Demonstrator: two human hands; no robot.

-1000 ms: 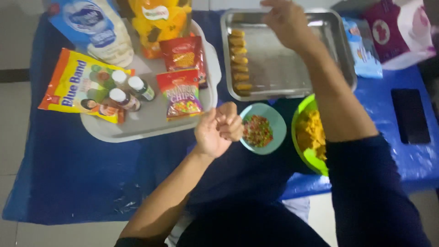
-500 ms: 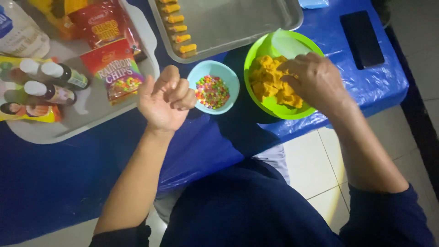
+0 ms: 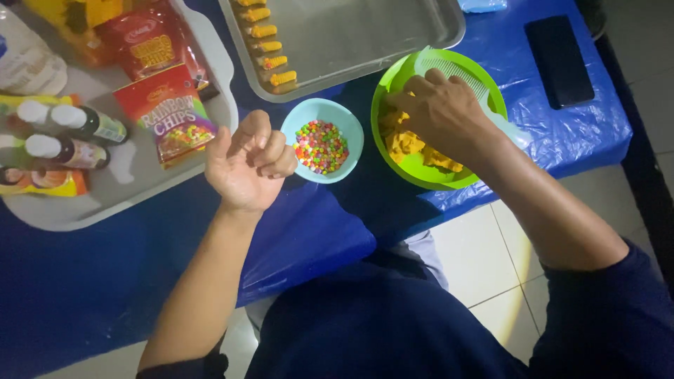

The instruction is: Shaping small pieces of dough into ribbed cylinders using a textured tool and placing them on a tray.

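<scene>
The right hand [image 3: 446, 112] reaches down into the round lime-green plastic bowl [image 3: 484, 84], its curled fingers pinching crumbly orange dough [image 3: 407, 144] heaped at the bowl's left side. Left of that bowl, the left hand [image 3: 249, 165] hovers palm-up, loosely curled and holding nothing, just beside a small pale-blue bowl of multicoloured sprinkles [image 3: 321, 146]. Beyond the green bowl lies a steel baking tray [image 3: 365, 35], and far left a red rectangular chip packet [image 3: 172, 116] rests on a grey tray [image 3: 133, 175].

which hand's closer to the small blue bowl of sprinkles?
Left. The left hand hovers loosely curled right beside the blue bowl, fingertips almost at its rim. The right hand is further off, down in the green bowl on the orange dough.
</scene>
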